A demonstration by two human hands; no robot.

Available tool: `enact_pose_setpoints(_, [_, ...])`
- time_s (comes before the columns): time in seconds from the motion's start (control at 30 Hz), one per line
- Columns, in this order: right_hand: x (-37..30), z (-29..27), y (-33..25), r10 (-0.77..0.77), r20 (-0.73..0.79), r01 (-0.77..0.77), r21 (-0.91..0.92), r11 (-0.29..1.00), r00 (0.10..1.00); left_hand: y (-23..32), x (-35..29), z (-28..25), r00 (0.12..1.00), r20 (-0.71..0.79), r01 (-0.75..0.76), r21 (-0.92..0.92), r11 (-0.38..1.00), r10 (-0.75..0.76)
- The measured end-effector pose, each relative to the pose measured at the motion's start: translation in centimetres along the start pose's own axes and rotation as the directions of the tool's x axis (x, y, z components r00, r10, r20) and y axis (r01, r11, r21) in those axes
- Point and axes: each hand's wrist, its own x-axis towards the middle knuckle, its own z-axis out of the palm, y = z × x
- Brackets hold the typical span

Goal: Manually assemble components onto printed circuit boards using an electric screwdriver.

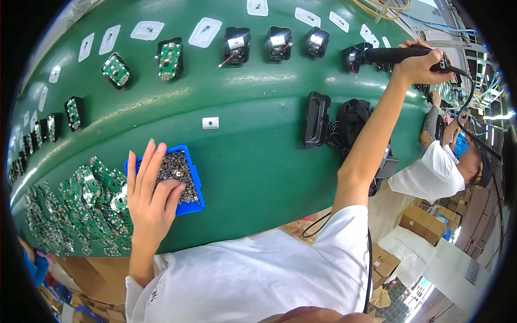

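Blue plastic forms the tray of screws under the left hand, whose pinch may or may not hold one, while the right hand grips an electric screwdriver whose cable, if snagged, could jerk it into the black housing.

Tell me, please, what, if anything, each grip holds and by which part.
Right grip: black corded tool, by its rear. Left grip, over screws: cannot tell.

One blue screw bin, one black screwdriver, one long black tray, one small silver plate
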Motion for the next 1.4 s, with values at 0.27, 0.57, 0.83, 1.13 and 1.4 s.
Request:
enact_pose_setpoints(0.27, [-0.8,0.1,0.2,0.037,0.013,-0.037,-0.012,0.999,0.999,0.0,0.2,-0.1,1.000,-0.012,-0.003,-0.009,1.000,0.003])
enact_pose_setpoints(0.57, [-3.2,-0.5,-0.5,-0.002,-0.111,0.000,-0.012,1.000,0.994,-0.6,-0.1,0.1,0.999,-0.032,-0.009,-0.100,0.995,0.006])
enact_pose_setpoints(0.83, [-0.8,-2.0,2.0,0.116,-0.143,-0.124,-0.048,0.991,0.983,-0.9,-1.2,-0.2,0.979,-0.183,-0.125,-0.212,0.969,0.087])
enact_pose_setpoints(1.13, [-1.1,1.0,-14.1,0.346,0.061,-0.346,0.322,0.881,0.936,1.1,-2.3,-1.8,0.986,-0.127,-0.035,-0.781,0.623,-0.104])
enact_pose_setpoints(1.4, [-14.0,11.2,-30.8,0.255,0.515,-0.515,0.854,-0.072,0.818,3.4,-3.3,-2.0,0.997,-0.049,-0.046,-0.998,0.051,-0.065])
